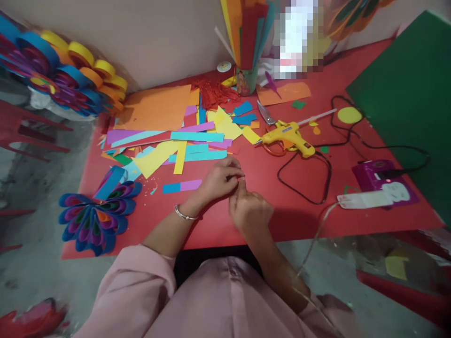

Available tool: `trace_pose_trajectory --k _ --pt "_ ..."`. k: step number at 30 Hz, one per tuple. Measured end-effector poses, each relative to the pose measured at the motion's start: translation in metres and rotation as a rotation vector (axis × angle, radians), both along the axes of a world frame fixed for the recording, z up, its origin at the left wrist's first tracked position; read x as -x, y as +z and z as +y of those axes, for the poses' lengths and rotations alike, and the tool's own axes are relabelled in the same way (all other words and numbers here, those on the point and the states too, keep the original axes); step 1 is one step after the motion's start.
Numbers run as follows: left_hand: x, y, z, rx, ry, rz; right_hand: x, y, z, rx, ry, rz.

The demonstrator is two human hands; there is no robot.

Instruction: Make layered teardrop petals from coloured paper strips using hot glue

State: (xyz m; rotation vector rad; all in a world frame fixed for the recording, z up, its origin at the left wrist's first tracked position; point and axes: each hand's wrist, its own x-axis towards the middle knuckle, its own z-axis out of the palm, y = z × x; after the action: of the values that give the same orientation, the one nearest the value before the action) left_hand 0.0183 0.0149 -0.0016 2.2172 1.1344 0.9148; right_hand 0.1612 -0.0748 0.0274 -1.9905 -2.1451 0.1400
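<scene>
We hold our left hand (221, 178) and right hand (249, 206) fingertip to fingertip over the near middle of the red surface (211, 230), fingers curled; we cannot tell whether they pinch anything, since the fingers hide it. Just left of our left hand lies a blue-and-purple strip (181, 186). Beyond, we see loose paper strips (197, 136) beside an orange sheet (153, 108). To the far right, a glue gun (287, 136) lies across scissors (265, 112). At the near left edge sits a looped paper flower (93, 218).
</scene>
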Motion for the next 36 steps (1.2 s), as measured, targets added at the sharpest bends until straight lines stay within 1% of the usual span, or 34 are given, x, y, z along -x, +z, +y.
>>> trace_pose_trajectory --k 6,10,15,17,19,21,22,24,26,27,29,31,34,36 --pt "0.002 0.006 -0.002 0.007 -0.03 0.06 0.001 0.008 0.003 0.179 -0.018 -0.011" --pt "0.003 0.007 -0.002 0.0 -0.034 0.068 0.001 0.011 0.004 0.199 -0.005 0.001" --pt "0.003 0.007 -0.004 0.007 -0.03 0.05 0.002 0.01 0.006 0.253 -0.032 -0.016" --pt "0.005 0.011 -0.004 0.039 -0.036 0.024 0.002 0.008 0.006 0.249 -0.038 -0.021" --pt "0.009 0.018 0.001 0.089 -0.058 0.005 0.002 0.005 0.004 0.216 -0.033 -0.025" --pt "0.015 0.026 0.013 0.101 -0.075 0.044 0.002 0.001 0.003 0.167 -0.026 -0.027" --pt "0.017 0.031 0.022 0.069 -0.058 0.096 0.002 -0.001 0.002 0.143 -0.02 -0.025" --pt "0.02 0.038 0.046 -0.04 -0.029 0.247 0.002 -0.005 0.001 0.107 -0.013 -0.016" --pt "0.019 0.042 0.074 -0.125 -0.002 0.358 0.002 -0.008 0.0 0.087 -0.012 -0.013" --pt "0.016 0.043 0.088 -0.148 -0.01 0.395 0.002 -0.009 -0.001 0.078 -0.013 -0.014" --pt "0.008 0.042 0.114 -0.176 -0.067 0.463 0.002 -0.013 -0.001 0.046 -0.011 -0.012" --pt "-0.001 0.04 0.133 -0.179 -0.115 0.526 0.001 -0.016 -0.002 -0.013 -0.002 -0.004" --pt "-0.014 0.036 0.151 -0.171 -0.157 0.572 0.0 -0.022 -0.003 -0.151 0.013 0.012" --pt "-0.02 0.034 0.157 -0.174 -0.143 0.573 -0.002 -0.024 -0.003 -0.243 0.029 0.027"
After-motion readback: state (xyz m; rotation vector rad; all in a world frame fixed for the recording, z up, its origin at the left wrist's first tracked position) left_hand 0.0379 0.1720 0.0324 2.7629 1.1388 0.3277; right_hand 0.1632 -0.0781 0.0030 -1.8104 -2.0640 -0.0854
